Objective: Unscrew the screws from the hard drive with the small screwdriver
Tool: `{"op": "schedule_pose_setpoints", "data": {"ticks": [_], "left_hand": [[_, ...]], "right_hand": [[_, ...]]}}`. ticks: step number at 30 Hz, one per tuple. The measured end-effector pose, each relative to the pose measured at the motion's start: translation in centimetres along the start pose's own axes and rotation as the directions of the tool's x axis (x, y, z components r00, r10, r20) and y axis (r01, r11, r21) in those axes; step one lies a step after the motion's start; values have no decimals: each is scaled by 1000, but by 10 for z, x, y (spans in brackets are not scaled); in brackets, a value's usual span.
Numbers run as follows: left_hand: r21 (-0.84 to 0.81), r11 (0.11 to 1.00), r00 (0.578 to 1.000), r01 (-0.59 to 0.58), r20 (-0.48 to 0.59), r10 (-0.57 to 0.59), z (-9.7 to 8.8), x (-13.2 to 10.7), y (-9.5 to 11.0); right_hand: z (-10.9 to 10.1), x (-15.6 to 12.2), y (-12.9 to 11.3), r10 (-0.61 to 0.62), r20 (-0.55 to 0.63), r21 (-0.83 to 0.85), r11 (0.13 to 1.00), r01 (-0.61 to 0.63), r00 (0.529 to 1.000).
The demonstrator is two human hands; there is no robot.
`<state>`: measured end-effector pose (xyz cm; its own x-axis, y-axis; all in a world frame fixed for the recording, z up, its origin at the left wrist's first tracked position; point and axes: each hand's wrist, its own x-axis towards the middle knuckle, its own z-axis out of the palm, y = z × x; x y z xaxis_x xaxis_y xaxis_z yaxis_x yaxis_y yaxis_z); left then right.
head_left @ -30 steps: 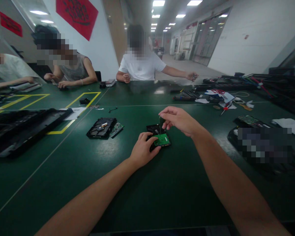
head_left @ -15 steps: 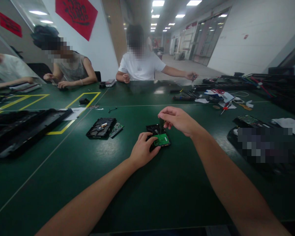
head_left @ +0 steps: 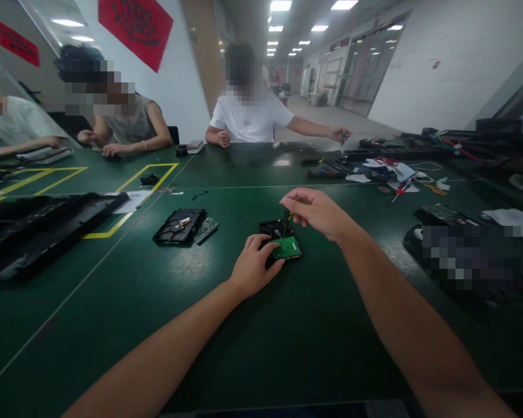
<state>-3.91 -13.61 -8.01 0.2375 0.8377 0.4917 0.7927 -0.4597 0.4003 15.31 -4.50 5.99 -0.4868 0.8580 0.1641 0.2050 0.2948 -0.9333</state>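
A hard drive [head_left: 271, 228] lies on the green table with its green circuit board [head_left: 291, 248] facing up. My left hand [head_left: 253, 264] grips the drive's left side, thumb along the near edge and fingers over the far part. Above the board, my right hand [head_left: 311, 213] pinches the top of an upright screwdriver [head_left: 286, 223], whose dark shaft points down at the board. A bit of yellow shows on its handle under my fingers. The tip's exact contact is too small to make out.
Left of the drive lie a black drive casing [head_left: 179, 226] and a loose circuit board [head_left: 207, 230]. A long black housing [head_left: 47, 226] stretches along the left. Another screwdriver [head_left: 401, 190] rests among papers and cables at right. Across the table, a person in a white shirt [head_left: 248, 119] sits.
My right-hand fingers have shifted slightly around the screwdriver, and more yellow shows on its handle. My left hand and the hard drive stay in place.
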Motion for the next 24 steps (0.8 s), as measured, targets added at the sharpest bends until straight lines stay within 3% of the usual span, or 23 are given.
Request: {"op": "schedule_pose_setpoints", "data": {"ticks": [8, 14, 24], "left_hand": [[0, 1000, 1000, -9, -6, 9, -1, 0, 1], [-9, 1000, 1000, -9, -13, 9, 0, 0, 0], [5, 1000, 1000, -1, -13, 1, 3, -1, -2]], "right_hand": [[0, 1, -2, 116, 2, 125, 985, -115, 993], [-2, 0, 1, -11, 1, -12, 1000, 11, 1000], [0, 0, -3, 31, -7, 40, 999, -30, 1000]]}}
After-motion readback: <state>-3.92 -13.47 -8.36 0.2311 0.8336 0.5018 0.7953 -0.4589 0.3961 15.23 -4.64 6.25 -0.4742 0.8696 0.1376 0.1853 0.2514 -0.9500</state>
